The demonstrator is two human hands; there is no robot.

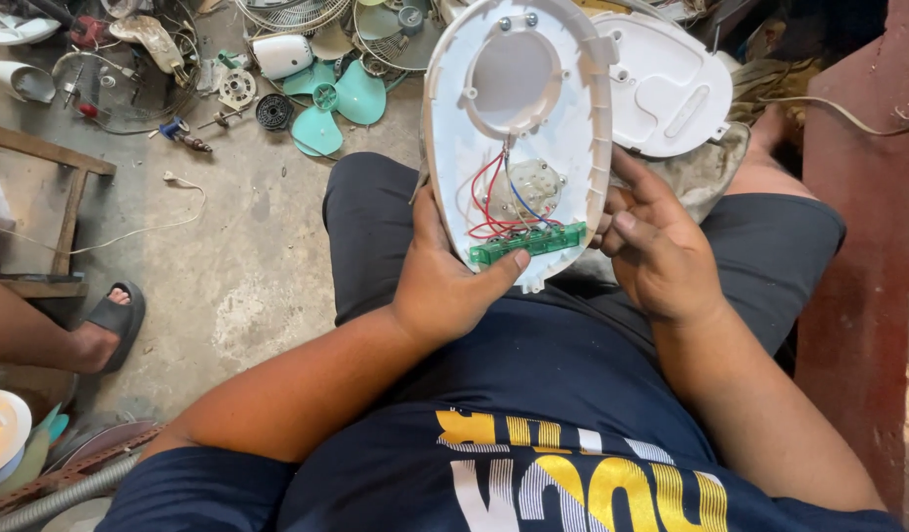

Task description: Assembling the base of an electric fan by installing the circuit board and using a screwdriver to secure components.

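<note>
Both hands grip 1 white fan base shell [521, 118], held upright over the person's lap with its open inside facing the camera. Left hand [445, 281] closed around the shell's lower left edge, thumb laid across the green circuit board [529, 242] at the bottom of the shell. Right hand [661, 251] curled around the lower right edge, fingers tucked behind the rim, thumb along its side.

Inside the shell: red, blue and white wires [494, 192] run from the board up to a small round pale timer unit [535, 187]. Above that, 1 large round recess [514, 81]. 2 screws [517, 22] near the top edge.

Second white base cover [666, 84] lies behind the shell, just beside its right edge, resting on cloth over the right knee.

Concrete floor [228, 266], far edge: teal fan blade [331, 103], wire fan guards [297, 15], a white motor housing [280, 54], a dark round part [273, 111] and a screwdriver [184, 133] scattered together. White cord [149, 232] trails across the floor toward the left edge. Wooden stool frame [51, 197] at the left edge; beside it another person's foot in a dark sandal [110, 320]. Red-brown wall [858, 266] along the right edge.
</note>
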